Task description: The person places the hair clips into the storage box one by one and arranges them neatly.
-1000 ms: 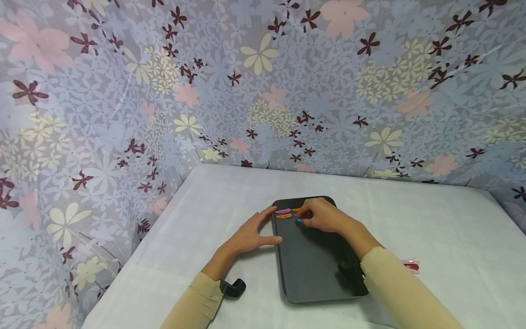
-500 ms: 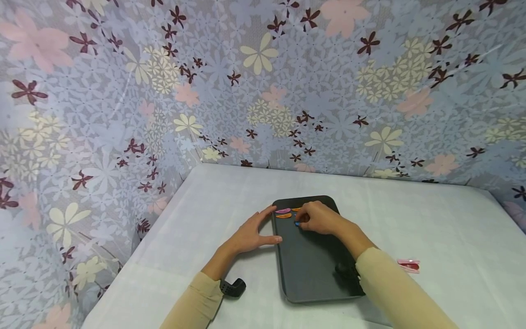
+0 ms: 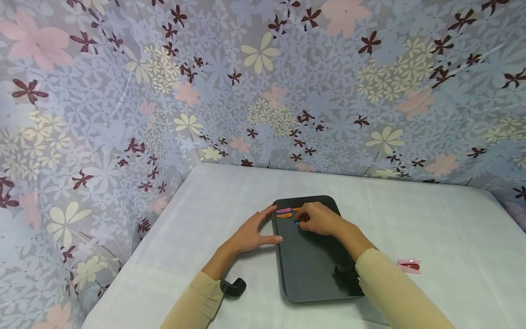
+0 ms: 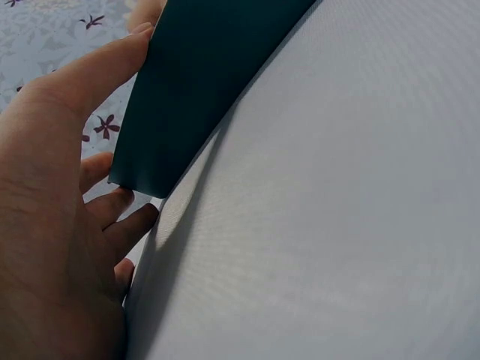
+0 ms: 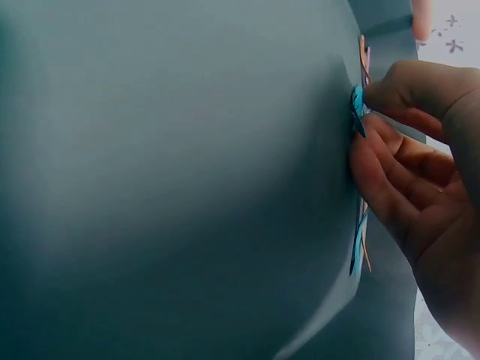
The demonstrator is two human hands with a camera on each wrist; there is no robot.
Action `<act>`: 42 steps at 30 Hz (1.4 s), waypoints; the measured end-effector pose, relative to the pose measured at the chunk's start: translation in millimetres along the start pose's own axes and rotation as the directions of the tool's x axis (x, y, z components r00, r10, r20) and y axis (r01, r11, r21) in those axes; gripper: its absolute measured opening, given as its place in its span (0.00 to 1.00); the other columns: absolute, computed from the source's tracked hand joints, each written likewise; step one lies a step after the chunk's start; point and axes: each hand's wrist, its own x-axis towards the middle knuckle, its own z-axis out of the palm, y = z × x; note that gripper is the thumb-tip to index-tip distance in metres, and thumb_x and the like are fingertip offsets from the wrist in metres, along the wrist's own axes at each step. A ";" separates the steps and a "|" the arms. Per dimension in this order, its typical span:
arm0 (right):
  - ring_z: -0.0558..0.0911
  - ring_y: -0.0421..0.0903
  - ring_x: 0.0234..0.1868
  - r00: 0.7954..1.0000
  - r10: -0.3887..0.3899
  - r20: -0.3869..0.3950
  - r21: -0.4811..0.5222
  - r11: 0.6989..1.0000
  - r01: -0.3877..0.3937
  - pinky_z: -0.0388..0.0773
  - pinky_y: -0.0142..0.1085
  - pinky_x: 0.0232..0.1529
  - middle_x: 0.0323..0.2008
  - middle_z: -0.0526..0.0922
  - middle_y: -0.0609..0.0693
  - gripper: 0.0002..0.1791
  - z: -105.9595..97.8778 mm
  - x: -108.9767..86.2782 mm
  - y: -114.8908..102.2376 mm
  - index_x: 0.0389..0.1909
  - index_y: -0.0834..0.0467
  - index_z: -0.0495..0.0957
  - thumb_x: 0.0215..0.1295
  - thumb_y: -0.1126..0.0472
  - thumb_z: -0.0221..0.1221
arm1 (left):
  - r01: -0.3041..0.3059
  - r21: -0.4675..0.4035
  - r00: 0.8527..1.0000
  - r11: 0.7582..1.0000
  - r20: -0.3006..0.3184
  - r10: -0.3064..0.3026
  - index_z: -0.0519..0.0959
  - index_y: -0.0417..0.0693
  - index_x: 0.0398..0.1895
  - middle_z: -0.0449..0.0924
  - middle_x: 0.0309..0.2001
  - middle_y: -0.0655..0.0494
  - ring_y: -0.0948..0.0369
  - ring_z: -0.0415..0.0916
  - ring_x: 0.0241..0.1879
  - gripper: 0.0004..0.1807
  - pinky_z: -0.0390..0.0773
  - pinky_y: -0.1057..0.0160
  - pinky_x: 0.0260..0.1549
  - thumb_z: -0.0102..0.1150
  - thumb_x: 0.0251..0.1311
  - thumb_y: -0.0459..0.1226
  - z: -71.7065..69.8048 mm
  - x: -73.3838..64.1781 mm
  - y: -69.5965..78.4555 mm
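Observation:
A dark grey tray (image 3: 310,269) lies on the table. My left hand (image 3: 248,235) rests at its left side, thumb and fingertips spread along the rim. Over the far part of the tray, my right hand (image 3: 318,219) pinches a blue snap hair clip (image 5: 358,109) between thumb and fingers, low over the tray floor. A pink hair clip (image 3: 283,210) and an orange hair clip (image 3: 284,215) lie in the far left corner. Another orange clip (image 3: 296,209) is partly hidden behind the right hand. In the right wrist view, a second blue clip (image 5: 356,251) lies beyond the fingers.
On the white table (image 3: 452,237), a pink and red clip-like item (image 3: 409,266) lies right of the tray, close to the right sleeve. A black wrist camera (image 3: 233,288) sits on the left wrist. Flowered fabric (image 3: 263,91) rises behind and left of the table.
My right hand has shifted slightly toward the near side with the blue clip. Its sleeve now uncovers more of the pink and red item. The left hand stays in place.

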 end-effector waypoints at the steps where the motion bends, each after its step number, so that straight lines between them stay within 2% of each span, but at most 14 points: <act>1: 0.75 0.37 0.31 1.000 0.000 0.001 -0.002 1.000 0.000 0.74 0.33 0.33 0.33 0.78 0.44 0.10 -0.2 -0.1 -0.1 0.41 0.53 0.84 0.58 0.61 0.61 | 0.000 0.002 1.000 1.000 -0.001 0.000 0.47 0.78 0.72 0.51 0.73 0.64 0.55 0.51 0.73 0.50 0.59 0.42 0.66 0.60 0.45 0.68 0.0 0.1 -0.2; 18: 0.79 0.36 0.34 0.999 0.015 0.036 0.027 1.000 -0.016 0.78 0.34 0.36 0.35 0.84 0.45 0.12 -4.6 -2.7 -0.1 0.44 0.54 0.83 0.57 0.64 0.63 | 0.006 -0.007 1.000 1.000 0.002 -0.006 0.48 0.79 0.72 0.51 0.74 0.65 0.54 0.49 0.74 0.49 0.57 0.41 0.66 0.60 0.46 0.67 0.0 0.8 -1.0; 25: 0.78 0.37 0.33 0.999 0.000 0.053 0.042 0.999 -0.002 0.77 0.33 0.36 0.34 0.83 0.45 0.15 -5.9 -4.1 0.3 0.44 0.55 0.83 0.53 0.65 0.65 | 0.014 -0.016 1.000 1.000 0.002 -0.014 0.48 0.79 0.71 0.52 0.74 0.64 0.55 0.50 0.73 0.49 0.58 0.42 0.66 0.61 0.46 0.65 0.8 1.1 -1.8; 34: 0.73 0.38 0.31 0.999 -0.053 -0.010 -0.023 0.998 0.053 0.72 0.31 0.32 0.37 0.76 0.49 0.17 -1.4 -1.6 -3.2 0.46 0.53 0.83 0.52 0.61 0.66 | 0.008 -0.007 1.000 1.000 -0.003 -0.008 0.48 0.79 0.72 0.52 0.74 0.62 0.54 0.51 0.73 0.50 0.59 0.41 0.66 0.60 0.45 0.67 0.6 1.4 -0.5; 42: 0.75 0.37 0.30 0.997 -0.067 -0.031 -0.042 0.997 0.065 0.72 0.29 0.30 0.33 0.78 0.46 0.13 2.0 2.5 -4.8 0.41 0.52 0.85 0.53 0.62 0.65 | 0.005 -0.007 1.000 1.000 -0.005 -0.005 0.49 0.78 0.72 0.53 0.73 0.62 0.55 0.51 0.73 0.49 0.59 0.43 0.66 0.61 0.46 0.66 -0.1 1.3 0.5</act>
